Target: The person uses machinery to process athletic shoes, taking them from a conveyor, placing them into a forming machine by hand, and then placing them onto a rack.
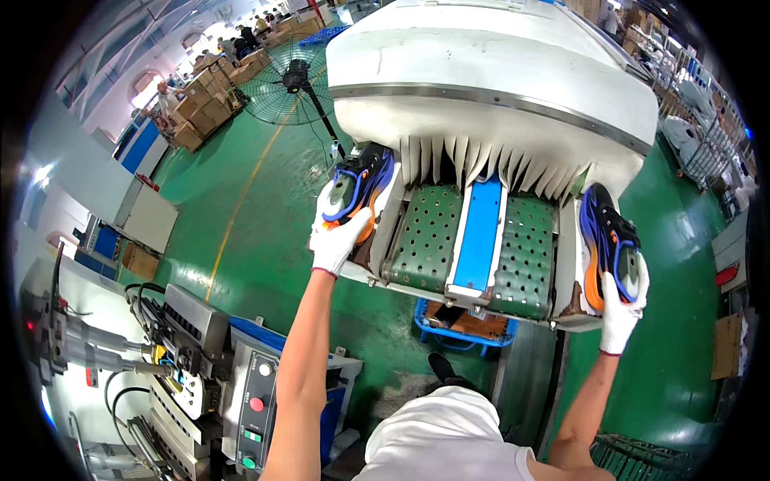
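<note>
1. Two hands in white gloves are at work, each curled around the heel end of a shoe. The left hand (341,239) pinches the back of the left shoe (370,170), its fingers bent in rather than spread; the exact place of each fingertip is hidden.
2. The right hand (622,313) grips the heel of the right shoe (600,228) in the same way, thumb on the near side and fingers wrapped past the outer edge.
3. Two shoes, black and purple-blue with orange low on the sides, lie at opposite outer edges of the white machine (481,56), toes pointing away from the person.
4. One blue crate (465,337) stands low beneath the machine's front; in it are brown pieces (485,323), too covered to count, and something dark.
5. One wire cage (718,132) at the far right holds pale bundles, not countable. Many cardboard boxes (204,104) are stacked in the left background, their contents unseen.
6. Two green perforated belts (429,232) run between the shoes, with one blue strip (481,236) dividing them and one pale curtain (537,170) of slats behind.
7. One fan (295,76) stands beyond the left shoe; one control panel (255,409) sits at lower left.
</note>
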Available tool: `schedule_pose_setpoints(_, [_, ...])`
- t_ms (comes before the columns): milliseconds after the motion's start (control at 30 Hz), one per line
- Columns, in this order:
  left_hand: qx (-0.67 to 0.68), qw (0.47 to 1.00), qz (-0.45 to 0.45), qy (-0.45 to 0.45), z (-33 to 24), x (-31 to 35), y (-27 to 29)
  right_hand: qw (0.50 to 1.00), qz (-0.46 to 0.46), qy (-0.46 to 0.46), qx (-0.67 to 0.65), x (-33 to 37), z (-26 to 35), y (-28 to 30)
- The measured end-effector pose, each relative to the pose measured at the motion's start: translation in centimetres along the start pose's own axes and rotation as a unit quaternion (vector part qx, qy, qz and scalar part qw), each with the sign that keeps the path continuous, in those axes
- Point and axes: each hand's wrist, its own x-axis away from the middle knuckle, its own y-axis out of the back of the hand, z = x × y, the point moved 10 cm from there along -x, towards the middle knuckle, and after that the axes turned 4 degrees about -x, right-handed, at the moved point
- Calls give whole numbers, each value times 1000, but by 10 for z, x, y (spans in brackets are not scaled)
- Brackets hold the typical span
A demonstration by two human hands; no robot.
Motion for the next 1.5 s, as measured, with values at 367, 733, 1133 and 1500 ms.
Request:
schedule_pose_setpoints(367, [50,995,-70,57,-45,55,-18,965,-177,-128,-146,53,-15,-5])
schedule_pose_setpoints(733, [-79,993,-76,-41,14,59,-128,992,-8,40,117,19,-8,-140])
schedule_pose_setpoints(1133, [-254,951,-92,151,8,409,87,928,275,248,-46,179,178,-325])
schedule_pose_setpoints(1500, [-317,380,-729,472,-150,1096,157,289,944,105,-118,795,210,-264])
